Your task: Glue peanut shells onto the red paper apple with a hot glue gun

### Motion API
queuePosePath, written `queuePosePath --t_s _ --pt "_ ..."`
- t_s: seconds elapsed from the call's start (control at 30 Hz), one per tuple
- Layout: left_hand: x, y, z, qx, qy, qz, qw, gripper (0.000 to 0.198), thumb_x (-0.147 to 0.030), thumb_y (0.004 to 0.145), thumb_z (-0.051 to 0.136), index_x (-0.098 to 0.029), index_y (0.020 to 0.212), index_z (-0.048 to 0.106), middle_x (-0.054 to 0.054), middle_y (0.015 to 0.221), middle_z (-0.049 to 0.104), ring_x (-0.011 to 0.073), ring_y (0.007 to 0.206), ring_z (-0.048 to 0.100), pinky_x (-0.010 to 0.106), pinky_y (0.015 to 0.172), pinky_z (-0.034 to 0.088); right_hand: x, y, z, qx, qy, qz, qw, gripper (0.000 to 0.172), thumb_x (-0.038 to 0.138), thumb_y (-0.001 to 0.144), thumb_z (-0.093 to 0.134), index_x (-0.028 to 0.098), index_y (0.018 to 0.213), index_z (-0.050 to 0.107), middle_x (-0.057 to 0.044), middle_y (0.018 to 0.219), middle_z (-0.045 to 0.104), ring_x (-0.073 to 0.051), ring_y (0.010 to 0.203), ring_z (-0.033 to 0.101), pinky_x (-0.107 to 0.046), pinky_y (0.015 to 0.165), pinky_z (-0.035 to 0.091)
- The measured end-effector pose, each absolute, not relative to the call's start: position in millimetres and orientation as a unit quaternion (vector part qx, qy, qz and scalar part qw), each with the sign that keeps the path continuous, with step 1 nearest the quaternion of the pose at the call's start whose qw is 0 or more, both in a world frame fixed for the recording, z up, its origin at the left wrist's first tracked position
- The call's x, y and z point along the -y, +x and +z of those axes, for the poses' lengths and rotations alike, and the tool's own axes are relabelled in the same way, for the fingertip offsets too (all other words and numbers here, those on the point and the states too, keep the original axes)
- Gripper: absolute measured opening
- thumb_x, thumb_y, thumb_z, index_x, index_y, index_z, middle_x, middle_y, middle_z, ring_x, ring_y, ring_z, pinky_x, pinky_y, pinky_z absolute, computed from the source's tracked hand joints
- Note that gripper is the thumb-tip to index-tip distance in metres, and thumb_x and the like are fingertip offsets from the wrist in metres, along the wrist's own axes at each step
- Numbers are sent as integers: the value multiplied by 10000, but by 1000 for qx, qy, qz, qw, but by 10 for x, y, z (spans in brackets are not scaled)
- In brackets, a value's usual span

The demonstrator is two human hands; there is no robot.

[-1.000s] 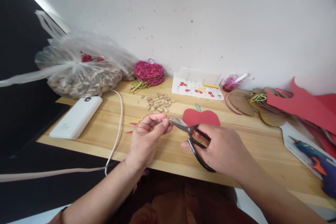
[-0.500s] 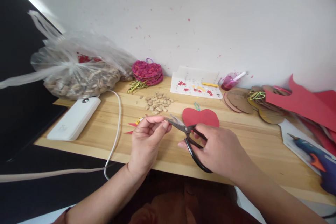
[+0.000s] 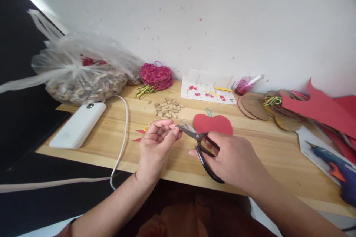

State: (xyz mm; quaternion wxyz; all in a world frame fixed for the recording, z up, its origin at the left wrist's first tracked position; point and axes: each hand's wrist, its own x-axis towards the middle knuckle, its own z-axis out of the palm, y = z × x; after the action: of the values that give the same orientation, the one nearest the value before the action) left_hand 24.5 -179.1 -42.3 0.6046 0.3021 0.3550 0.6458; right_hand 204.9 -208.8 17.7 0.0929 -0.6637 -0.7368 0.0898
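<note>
My right hand (image 3: pixel 236 159) grips a pair of black-handled scissors (image 3: pixel 199 139), whose blades point left and stand slightly apart. At the blade tips, my left hand (image 3: pixel 160 144) pinches something too small to make out between thumb and forefinger. Behind the scissors lies a red heart-like cutout (image 3: pixel 213 124) with a teal loop on top. A pile of pistachio-like shells (image 3: pixel 168 108) rests on the wooden table just beyond my left hand. Red pointed paper scraps (image 3: pixel 138 136) show partly behind that hand.
At the left are a plastic bag of shells (image 3: pixel 83 85) and a white power bank (image 3: pixel 78 126) with its cable. Magenta decorated pieces (image 3: pixel 156 76), a sheet with red stars (image 3: pixel 207 96) and a cup of magenta paint (image 3: pixel 244 86) line the wall. A glue gun (image 3: pixel 330 166) lies at right.
The scissor blades have parted a little more at the tips. Both hands stay in nearly the same place.
</note>
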Motion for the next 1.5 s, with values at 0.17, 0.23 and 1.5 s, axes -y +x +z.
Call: queuePosePath --t_s 0.17,0.23,1.5 --pt "1797 240 -420 -354 305 645 605 216 -195 761 876 -188 919 729 -5 907 740 89 847 723 207 841 621 2085 2054 180 736 -665 90 91 495 693 798 669 233 676 535 28 520 577 -158 467 543 -276 501 268" --pt "1801 236 -415 -356 305 643 605 215 -197 762 876 -188 917 726 -3 899 739 91 845 723 207 835 621 2082 2058 181 736 -666 86 88 491 692 802 668 234 675 544 24 514 584 -163 470 558 -275 499 269" --pt "1767 113 -339 -353 246 601 674 339 -174 676 932 -170 923 701 -14 790 768 106 740 760 159 706 622 1994 2197 204 783 -618 28 68 527 720 805 650 236 619 561 18 485 584 -162 454 527 -269 492 230"
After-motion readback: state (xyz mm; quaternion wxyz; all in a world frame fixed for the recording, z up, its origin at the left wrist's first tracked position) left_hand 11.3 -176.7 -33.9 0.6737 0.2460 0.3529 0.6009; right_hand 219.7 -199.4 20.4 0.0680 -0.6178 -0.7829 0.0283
